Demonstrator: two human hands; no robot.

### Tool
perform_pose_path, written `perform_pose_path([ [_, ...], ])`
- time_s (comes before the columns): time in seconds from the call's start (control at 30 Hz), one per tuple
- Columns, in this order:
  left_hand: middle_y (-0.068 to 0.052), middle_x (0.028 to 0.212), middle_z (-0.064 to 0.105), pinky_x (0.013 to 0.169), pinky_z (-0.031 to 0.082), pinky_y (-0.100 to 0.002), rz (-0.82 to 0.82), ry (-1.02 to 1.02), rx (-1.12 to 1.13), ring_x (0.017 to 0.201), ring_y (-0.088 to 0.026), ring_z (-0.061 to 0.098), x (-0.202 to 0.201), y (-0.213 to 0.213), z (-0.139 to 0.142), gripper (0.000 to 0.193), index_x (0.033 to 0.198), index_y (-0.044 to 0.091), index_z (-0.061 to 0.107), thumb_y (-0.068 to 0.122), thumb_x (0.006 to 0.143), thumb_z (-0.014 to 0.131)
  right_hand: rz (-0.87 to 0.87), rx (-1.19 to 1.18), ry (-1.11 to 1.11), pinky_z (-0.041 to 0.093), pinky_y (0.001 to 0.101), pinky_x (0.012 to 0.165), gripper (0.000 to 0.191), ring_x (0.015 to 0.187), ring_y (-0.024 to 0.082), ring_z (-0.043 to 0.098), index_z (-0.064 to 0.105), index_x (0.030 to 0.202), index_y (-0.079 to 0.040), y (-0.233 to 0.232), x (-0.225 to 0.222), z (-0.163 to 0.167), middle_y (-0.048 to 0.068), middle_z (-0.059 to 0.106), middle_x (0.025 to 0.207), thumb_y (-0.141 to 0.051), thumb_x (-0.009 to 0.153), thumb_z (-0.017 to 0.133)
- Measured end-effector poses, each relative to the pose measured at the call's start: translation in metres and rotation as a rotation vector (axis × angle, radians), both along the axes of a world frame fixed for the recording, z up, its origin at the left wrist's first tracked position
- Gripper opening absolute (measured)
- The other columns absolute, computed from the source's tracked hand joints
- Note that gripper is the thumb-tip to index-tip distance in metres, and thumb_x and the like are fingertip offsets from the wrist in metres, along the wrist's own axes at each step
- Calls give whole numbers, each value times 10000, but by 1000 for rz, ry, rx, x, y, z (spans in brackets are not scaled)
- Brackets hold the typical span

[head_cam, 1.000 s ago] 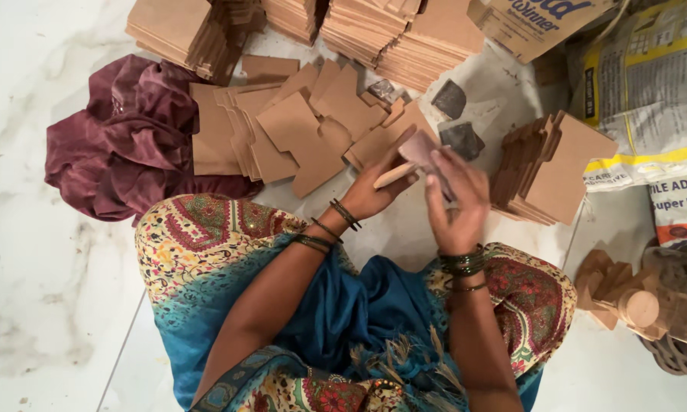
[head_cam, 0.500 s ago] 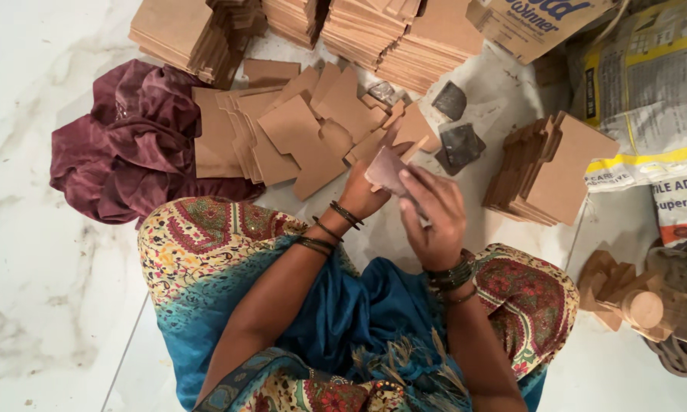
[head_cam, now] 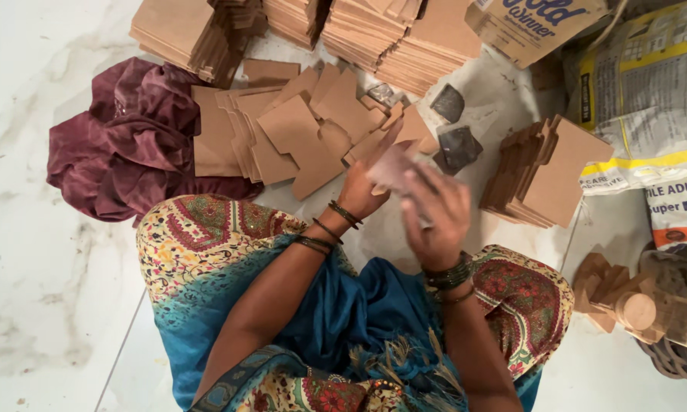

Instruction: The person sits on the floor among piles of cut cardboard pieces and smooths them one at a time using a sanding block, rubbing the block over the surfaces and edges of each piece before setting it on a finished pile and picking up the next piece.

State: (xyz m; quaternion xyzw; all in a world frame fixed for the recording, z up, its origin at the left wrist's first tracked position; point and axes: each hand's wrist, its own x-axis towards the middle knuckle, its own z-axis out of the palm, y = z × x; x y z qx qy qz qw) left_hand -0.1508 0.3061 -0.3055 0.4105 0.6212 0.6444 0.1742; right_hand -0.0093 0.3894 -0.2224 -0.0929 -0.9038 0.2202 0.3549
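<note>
Brown die-cut cardboard blank [head_cam: 393, 164], pinched by left hand [head_cam: 362, 191] under right hand's [head_cam: 435, 217] loosely curled fingers, might crease if gripped harder.

both hands, left hand [head_cam: 362, 191] and right hand [head_cam: 435, 214], hold a blurred cardboard piece [head_cam: 393, 164] above scattered cardboard cutouts [head_cam: 298, 133].

Matt brown card, polished stone under me.
My cardboard piece [head_cam: 393, 164] looks matt and smooth; the maroon cloth [head_cam: 122, 141] is soft and crumpled, the marble floor [head_cam: 30, 252] glossy.
</note>
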Motion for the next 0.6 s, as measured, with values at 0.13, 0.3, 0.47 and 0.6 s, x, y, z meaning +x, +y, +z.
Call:
perform_pose_path([
  [0.13, -124, 1287, 701, 1040, 520, -409, 128, 189, -40, 1201, -311, 683, -5, -1, -4, 551, 1373, 141, 575, 179, 853, 753, -22, 88, -50, 491, 434, 972, 313, 1077, 318, 613, 731, 1242, -74, 8, -4, -4, 139, 685, 1310, -113, 933, 718],
  [0.3, -12, 1239, 756, 1138, 379, -500, 188, 457, -114, 1193, -251, 677, -5, -1, -7, 356, 1131, 168, 696, 159, 777, 733, -185, 90, -122, 493, 432, 1004, 295, 1096, 331, 610, 735, 1278, -64, 35, 2, -5, 136, 704, 1317, -102, 985, 724],
  [0.47, 4, 1203, 743, 1159, 335, -485, 276, 407, 0, 1197, -231, 677, -12, -8, -3, 244, 1056, 170, 718, 177, 812, 726, -102, -62, -25, 494, 428, 1036, 314, 1167, 323, 628, 688, 1335, -40, 21, 5, -2, 148, 691, 1353, -78, 1024, 661],
  [0.6, 45, 1133, 759, 1220, 343, -466, 410, 305, -107, 1158, -161, 687, -11, -7, 7, 234, 1113, 201, 759, 175, 886, 713, 57, 12, 17, 503, 432, 1006, 353, 1127, 332, 618, 684, 1309, -42, -8, -5, -6, 156, 678, 1310, -79, 958, 675],
])
